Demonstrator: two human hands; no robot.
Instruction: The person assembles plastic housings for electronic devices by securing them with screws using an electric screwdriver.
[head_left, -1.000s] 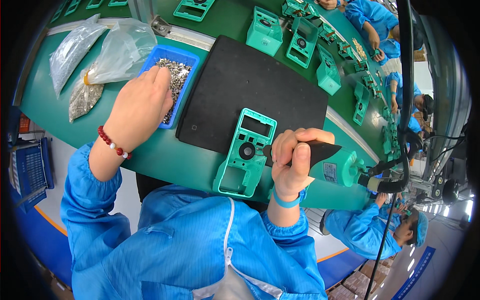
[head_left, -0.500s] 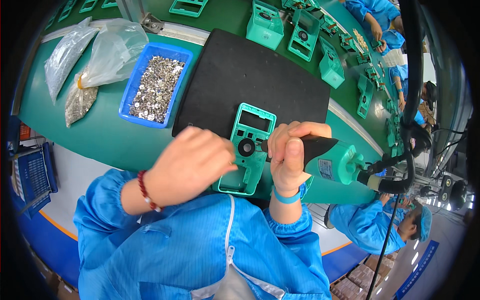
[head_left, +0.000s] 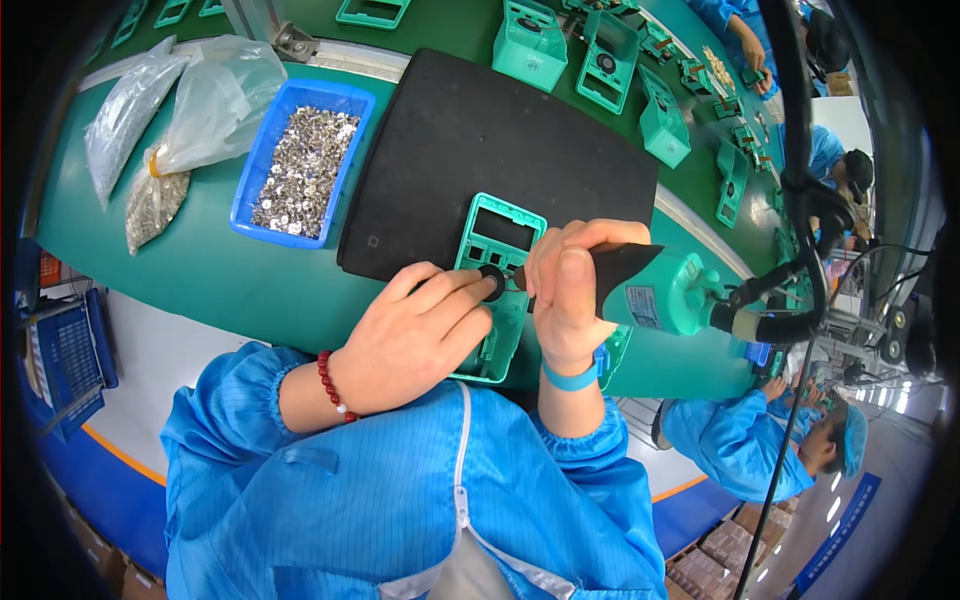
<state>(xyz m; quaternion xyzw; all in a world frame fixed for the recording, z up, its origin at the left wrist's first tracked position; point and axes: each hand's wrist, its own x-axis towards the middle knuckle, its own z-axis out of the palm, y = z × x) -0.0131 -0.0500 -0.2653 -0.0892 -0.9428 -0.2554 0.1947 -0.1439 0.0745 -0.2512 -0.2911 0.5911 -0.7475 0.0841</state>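
A green plastic housing (head_left: 512, 322) lies in front of me, partly over the black mat, with a round black speaker-like part (head_left: 493, 270) at its middle. My left hand (head_left: 415, 325) stretches across the housing; its fingers are extended and the fingertips touch the round part, while its thumb is hidden. Wrapped round a green and black electric screwdriver (head_left: 660, 288) is my right hand (head_left: 570, 285). The tool lies nearly level, its tip pointing left at the edge of the round part. Whether a screw sits at the tip cannot be made out.
A blue bin (head_left: 305, 165) of small metal screws stands left of the black mat (head_left: 500, 140). Clear bags (head_left: 205, 110) lie farther left. Several green housings (head_left: 605, 65) rest on the far belt. A cable (head_left: 765, 318) runs from the screwdriver; a co-worker (head_left: 735, 445) sits at right.
My left hand has moved right, its fingers straightening from a curl onto the round part. The right hand and screwdriver have shifted slightly up and left in the picture.
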